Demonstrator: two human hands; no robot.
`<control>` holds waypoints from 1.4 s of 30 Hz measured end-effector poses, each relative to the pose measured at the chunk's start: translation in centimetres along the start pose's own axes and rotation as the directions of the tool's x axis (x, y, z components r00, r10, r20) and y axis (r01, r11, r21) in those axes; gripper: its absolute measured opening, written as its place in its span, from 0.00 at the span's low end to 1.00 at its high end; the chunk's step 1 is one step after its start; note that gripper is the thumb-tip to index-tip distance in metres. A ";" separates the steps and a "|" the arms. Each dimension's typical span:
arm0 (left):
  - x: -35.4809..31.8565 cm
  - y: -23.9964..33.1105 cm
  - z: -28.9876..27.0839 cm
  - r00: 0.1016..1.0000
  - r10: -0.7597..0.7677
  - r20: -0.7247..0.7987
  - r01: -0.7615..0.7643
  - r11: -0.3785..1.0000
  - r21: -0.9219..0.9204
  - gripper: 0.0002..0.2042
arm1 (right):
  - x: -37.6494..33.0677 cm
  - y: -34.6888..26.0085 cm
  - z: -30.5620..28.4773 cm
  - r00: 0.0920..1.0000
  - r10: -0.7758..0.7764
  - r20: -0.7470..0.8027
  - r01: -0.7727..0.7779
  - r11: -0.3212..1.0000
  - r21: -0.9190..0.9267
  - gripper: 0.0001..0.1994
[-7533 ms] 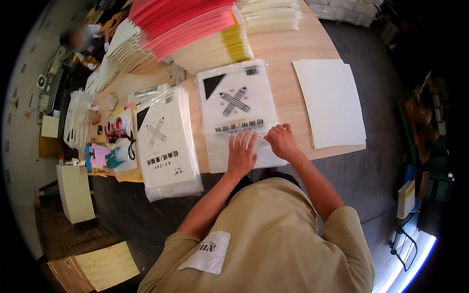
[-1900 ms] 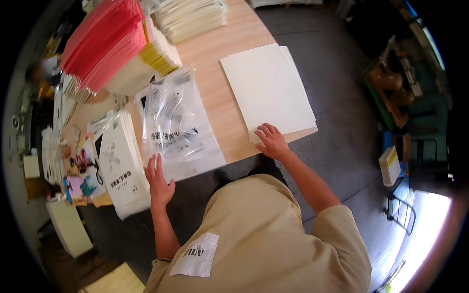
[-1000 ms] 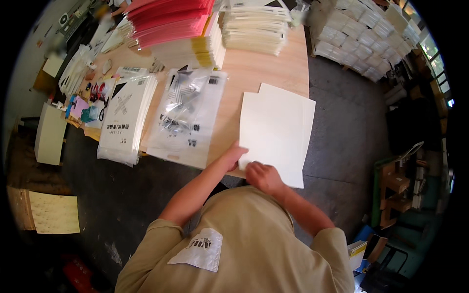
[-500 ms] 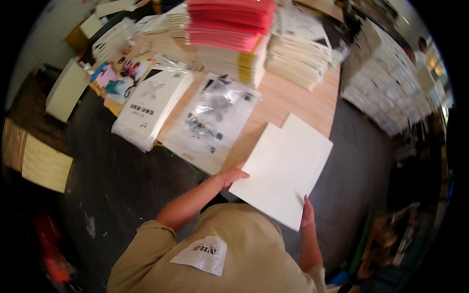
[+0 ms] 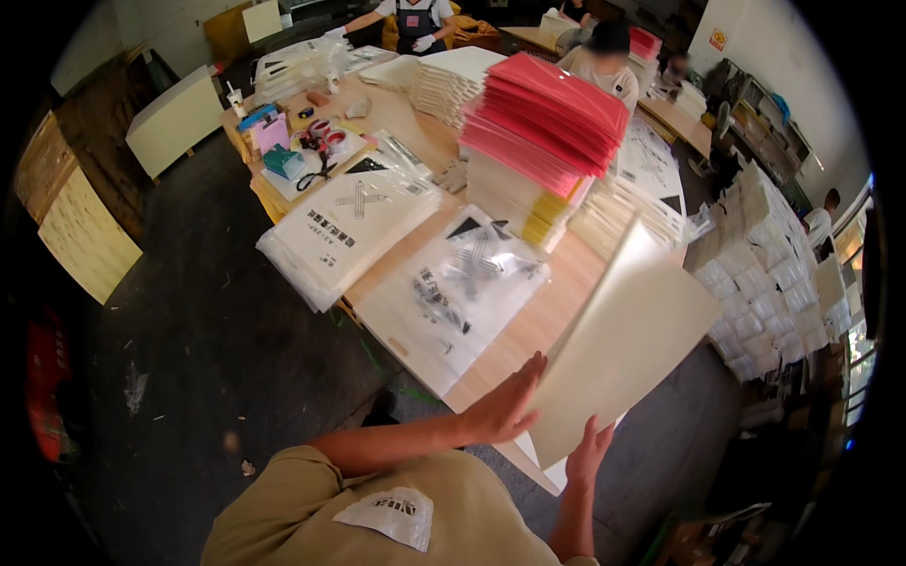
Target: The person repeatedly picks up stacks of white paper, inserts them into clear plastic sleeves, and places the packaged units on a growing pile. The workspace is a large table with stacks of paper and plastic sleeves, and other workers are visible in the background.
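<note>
A stack of white paper sheets (image 5: 628, 354) stands tilted at the table's near right corner, its upper sheets bowed and lifted apart from those beneath. My left hand (image 5: 505, 406) lies with fingers stretched out against the stack's left edge. At the near edge, my right hand (image 5: 587, 455) grips the paper, its thumb up and part of its fingers hidden. Just left of the stack, a clear printed plastic bag (image 5: 453, 297) lies flat on the wooden table (image 5: 500, 363). Farther left is a pile of similar printed bags (image 5: 349, 222).
Tall piles of red and pink packs (image 5: 547, 113) and white packs (image 5: 628, 212) stand behind. Scissors (image 5: 316, 176) and tape rolls (image 5: 326, 137) lie at the left. Wrapped bundles (image 5: 764, 264) are stacked at the right. A gloved co-worker (image 5: 415, 24) is across the table.
The stack has gone from lying flat to tilted, with upper sheets bowed. My left hand has moved from gripping its corner to lying flat along its edge. The view has shifted, showing more background.
</note>
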State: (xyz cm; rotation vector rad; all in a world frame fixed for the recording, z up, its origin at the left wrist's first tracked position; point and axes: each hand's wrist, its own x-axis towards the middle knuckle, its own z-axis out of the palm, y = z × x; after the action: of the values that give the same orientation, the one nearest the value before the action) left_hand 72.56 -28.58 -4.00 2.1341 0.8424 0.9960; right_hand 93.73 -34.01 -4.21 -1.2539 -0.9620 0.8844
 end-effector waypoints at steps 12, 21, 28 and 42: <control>-3.8 -3.5 -11.6 0.930 0.368 0.018 -0.368 0.925 0.097 0.43 | -3.9 -3.7 15.7 0.989 0.049 -0.138 -0.021 0.981 0.194 0.34; -3.3 -8.1 -17.2 0.967 -0.035 0.252 0.235 0.503 -0.832 0.50 | -9.5 -1.1 18.1 0.987 0.089 0.131 -0.069 0.986 -0.154 0.22; -4.8 -8.9 -16.3 0.952 -0.233 0.198 0.268 0.325 -0.907 0.46 | -8.5 -4.7 21.6 0.982 0.000 0.188 0.051 0.962 -0.268 0.26; -8.2 -13.0 -18.4 0.985 -0.158 0.073 0.164 0.983 -0.086 0.48 | -12.0 1.7 14.0 0.987 0.157 -0.036 -0.160 0.951 -0.266 0.13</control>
State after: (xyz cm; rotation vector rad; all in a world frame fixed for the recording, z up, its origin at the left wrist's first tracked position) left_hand 49.70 -22.07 -7.66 1.9761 0.9041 0.8596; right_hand 76.35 -40.05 -6.30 -1.5846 -1.0036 0.8883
